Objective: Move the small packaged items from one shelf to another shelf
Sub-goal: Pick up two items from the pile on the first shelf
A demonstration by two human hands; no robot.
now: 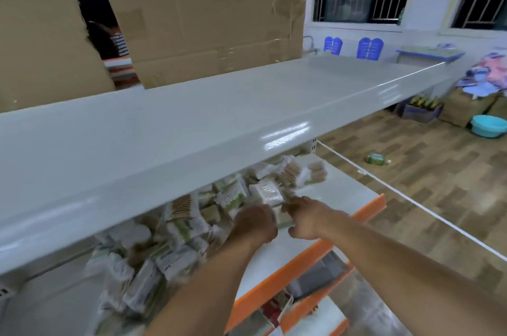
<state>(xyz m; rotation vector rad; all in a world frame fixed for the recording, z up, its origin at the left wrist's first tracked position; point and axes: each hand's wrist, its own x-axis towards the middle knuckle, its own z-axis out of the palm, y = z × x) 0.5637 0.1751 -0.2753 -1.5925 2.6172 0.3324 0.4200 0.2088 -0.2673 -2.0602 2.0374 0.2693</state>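
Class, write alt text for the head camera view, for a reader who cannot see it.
Both hands, left hand and right hand, reach into a heap of small packets on a white shelf with an orange edge, under a bare grey upper shelf. Whether either hand grips a packet is blurred. Cardboard sheets stand behind; a green bottle lies on the wood-pattern floor.

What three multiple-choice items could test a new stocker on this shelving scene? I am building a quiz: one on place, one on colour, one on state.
1. Where do the small packets lie?
A. top shelf
B. shelf under the top shelf
C. floor

2. What colour is the lower shelf's front strip?
A. orange
B. green
C. black

3. How is the top shelf?
A. stacked with packets
B. covered by a cloth
C. bare where visible

Key: 1 B, packets are piled beneath the grey board, where both hands reach; 2 A, its edge is orange; 3 C, nothing rests on its visible surface.
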